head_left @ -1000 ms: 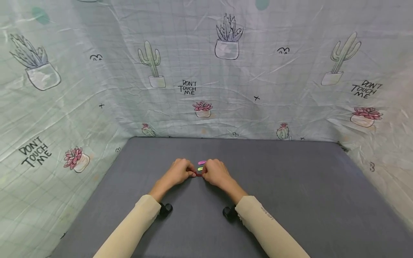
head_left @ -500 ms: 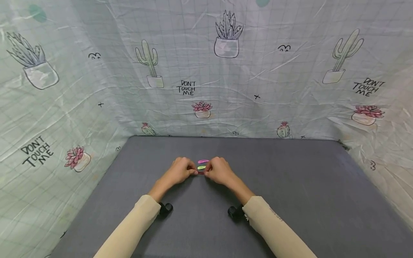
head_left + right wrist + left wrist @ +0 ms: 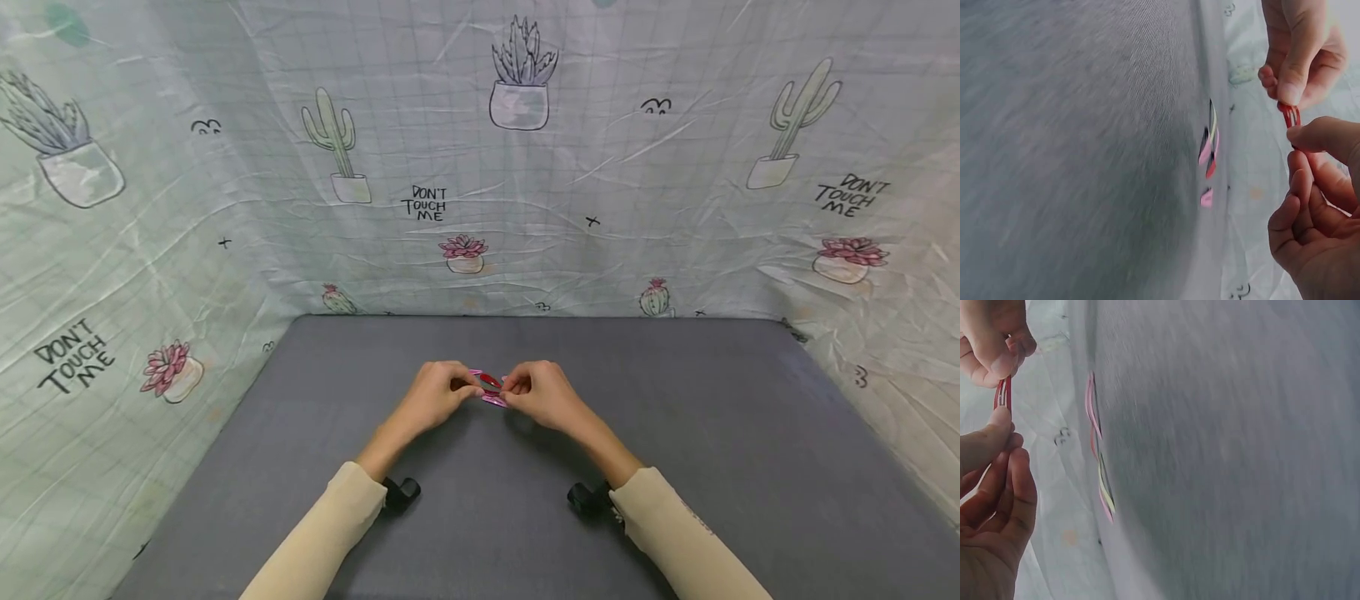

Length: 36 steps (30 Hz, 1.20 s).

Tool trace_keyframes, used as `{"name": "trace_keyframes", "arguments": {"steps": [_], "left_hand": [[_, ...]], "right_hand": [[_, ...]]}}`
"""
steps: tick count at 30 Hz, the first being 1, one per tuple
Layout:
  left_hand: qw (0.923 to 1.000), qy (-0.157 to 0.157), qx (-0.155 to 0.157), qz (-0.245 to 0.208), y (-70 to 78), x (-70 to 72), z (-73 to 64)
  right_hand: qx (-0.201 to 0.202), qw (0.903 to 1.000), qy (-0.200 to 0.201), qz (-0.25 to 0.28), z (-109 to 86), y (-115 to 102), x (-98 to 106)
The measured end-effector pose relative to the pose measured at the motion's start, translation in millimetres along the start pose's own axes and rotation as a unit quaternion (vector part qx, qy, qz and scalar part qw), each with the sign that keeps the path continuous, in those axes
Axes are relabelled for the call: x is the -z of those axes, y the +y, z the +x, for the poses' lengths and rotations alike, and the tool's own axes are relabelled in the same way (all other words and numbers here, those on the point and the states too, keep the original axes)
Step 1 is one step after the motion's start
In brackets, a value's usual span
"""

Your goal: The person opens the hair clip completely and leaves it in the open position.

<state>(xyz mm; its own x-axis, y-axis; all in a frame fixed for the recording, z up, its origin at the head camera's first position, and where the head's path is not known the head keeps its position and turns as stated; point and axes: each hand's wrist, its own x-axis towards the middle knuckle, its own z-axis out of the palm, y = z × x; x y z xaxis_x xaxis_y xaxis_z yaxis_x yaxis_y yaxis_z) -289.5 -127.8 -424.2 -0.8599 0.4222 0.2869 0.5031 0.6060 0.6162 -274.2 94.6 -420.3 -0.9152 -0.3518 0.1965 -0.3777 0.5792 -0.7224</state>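
Observation:
A red snap hair clip (image 3: 1002,392) is stretched between my two hands, raised above the table in both wrist views. My left hand (image 3: 437,392) pinches one end between thumb and fingers. At the other end, the thumb and fingers of my right hand (image 3: 546,393) pinch it too. Below and beyond them lie more hair clips on the cloth: a pink clip (image 3: 495,401), another red clip (image 3: 489,380), and, in the left wrist view, a yellow-green clip (image 3: 1104,478) beside a second pink clip (image 3: 1107,509). In the head view the fingers partly cover this group.
A dark grey cloth covers the table (image 3: 675,442). Behind and at the sides hangs a pale curtain (image 3: 390,250) printed with cacti. Black wrist cameras show under both cuffs, such as the left camera (image 3: 402,495).
Both hands have risen from the cloth with the red hair clip and shifted to the right. They are slightly farther apart, and more of the clips lying behind now show.

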Motion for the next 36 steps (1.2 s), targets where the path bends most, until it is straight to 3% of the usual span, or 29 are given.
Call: {"name": "trace_keyframes", "arguments": {"steps": [5,16,23,36], "left_hand": [[0.9994,0.013,-0.017,-0.027,9.8,-10.5,0.6],[0.9951,0.020,-0.020,-0.095,30.7,-24.7,1.9],[0.9900,0.024,-0.036,-0.134,29.1,-33.5,4.7],[0.9871,0.014,-0.055,-0.150,27.8,-36.8,4.0]], "right_hand": [[0.020,0.9996,0.017,0.007,-14.3,9,11],[0.061,0.9947,0.055,0.062,-34.8,28,27],[0.067,0.9932,0.056,0.076,-40.8,32,31],[0.117,0.9883,0.074,0.063,-45.1,38,33]]}}
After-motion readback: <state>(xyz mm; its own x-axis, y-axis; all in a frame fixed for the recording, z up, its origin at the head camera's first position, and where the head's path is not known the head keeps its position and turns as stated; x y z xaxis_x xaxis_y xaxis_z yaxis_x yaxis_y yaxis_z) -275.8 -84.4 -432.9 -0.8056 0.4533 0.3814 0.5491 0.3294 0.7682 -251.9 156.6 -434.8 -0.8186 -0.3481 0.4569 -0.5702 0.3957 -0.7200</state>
